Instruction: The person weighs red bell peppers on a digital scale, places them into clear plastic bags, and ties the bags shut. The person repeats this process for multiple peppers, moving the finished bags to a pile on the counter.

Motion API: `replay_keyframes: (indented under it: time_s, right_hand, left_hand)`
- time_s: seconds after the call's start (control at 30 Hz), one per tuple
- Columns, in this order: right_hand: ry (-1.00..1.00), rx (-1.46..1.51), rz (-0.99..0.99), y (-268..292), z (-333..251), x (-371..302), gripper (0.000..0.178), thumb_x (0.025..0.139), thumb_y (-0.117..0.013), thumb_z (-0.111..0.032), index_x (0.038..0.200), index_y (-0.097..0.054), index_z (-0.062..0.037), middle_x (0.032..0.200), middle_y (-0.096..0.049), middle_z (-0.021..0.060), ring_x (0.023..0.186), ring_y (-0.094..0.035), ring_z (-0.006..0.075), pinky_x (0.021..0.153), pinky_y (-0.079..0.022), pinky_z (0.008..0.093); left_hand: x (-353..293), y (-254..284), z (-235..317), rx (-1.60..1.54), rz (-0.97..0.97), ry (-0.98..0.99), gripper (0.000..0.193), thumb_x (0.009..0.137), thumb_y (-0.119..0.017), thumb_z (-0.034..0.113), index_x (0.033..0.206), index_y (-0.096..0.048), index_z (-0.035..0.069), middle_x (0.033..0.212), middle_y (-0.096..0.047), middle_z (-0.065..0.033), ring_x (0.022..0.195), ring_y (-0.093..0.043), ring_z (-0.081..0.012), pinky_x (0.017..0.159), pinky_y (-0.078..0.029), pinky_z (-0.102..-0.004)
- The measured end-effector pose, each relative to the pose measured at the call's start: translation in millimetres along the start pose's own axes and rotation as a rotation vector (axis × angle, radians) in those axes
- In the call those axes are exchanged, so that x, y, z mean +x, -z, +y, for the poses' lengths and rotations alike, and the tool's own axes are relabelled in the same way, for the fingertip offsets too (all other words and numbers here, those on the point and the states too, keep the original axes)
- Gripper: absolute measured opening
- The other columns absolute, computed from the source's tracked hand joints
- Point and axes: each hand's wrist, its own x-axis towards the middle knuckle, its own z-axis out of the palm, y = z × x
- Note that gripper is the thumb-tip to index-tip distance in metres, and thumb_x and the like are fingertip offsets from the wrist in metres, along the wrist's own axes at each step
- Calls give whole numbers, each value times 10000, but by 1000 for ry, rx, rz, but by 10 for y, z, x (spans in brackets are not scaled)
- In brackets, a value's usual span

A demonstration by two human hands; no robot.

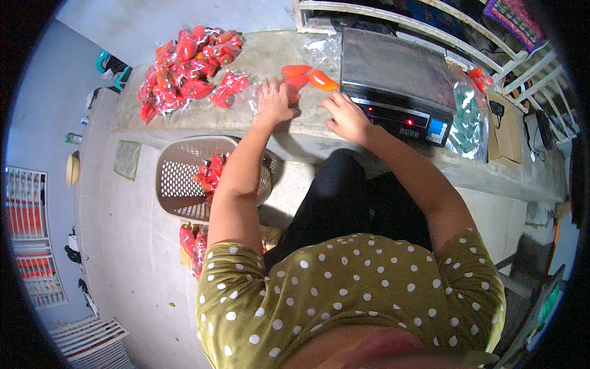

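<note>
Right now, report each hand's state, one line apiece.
Left hand: palm down beside a glossy red pepper; whether it grips anything cannot be told.
Right hand: partly open, apparently empty, beside the black, box-shaped digital scale.

Smooth, glossy peppers (pixel 322 80), I saw, and shiny, crinkled plastic film (pixel 323 50)! The basket (pixel 175 175) looked matt plastic, the ledge (pixel 267 50) dull, like rough concrete.

White railing (pixel 344 8) beyond grip, running R; purple patterned cloth (pixel 516 21) at its far R end. Cardboard box (pixel 504 144) well R of grip, w/ blk adapter (pixel 496 109) by it. Green mat (pixel 127 160) on floor, L & nearer than grip. Bottle (pixel 74 138) further L; white barred frame (pixel 27 203) farthest L.
</note>
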Motion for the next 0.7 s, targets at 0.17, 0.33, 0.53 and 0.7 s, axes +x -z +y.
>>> replay_keyframes:
  time_s: [0.17,0.33,0.53,0.7]
  right_hand:
    - [-454,-152,-36,-618,592,911,360,738,-536,-103,1094,-486,-96,1132,-422,185,1069,-417,373,878,-373,473]
    - [-638,-245,-239,-828,789,1079,437,744,-540,-135,1170,-442,-153,1140,-421,189,1103,-409,353,901,-362,419]
    - [-446,21,77,-372,184,798,383,642,-639,-263,959,-509,-89,1002,-464,239,893,-510,392,754,-450,466]
    - [-447,390,-14,289,-57,-499,406,600,-640,-197,959,-484,-91,889,-534,151,848,-544,323,722,-451,428]
  left_hand:
    - [332,2,7,84,-284,-81,735,620,-653,318,1224,-336,43,1245,-332,-237,1152,-342,-392,935,-318,-466]
    - [369,-81,84,-16,-423,-138,768,626,-627,253,1303,-270,209,1300,-241,-297,1088,-421,-428,870,-406,-455]
    - [498,-142,155,-58,-368,37,706,617,-637,365,1244,-361,195,1273,-265,-273,1116,-383,-439,861,-415,-445]
    - [578,-190,327,53,-492,33,671,601,-627,353,1218,-400,220,1273,-286,-239,1113,-374,-438,856,-416,-454]
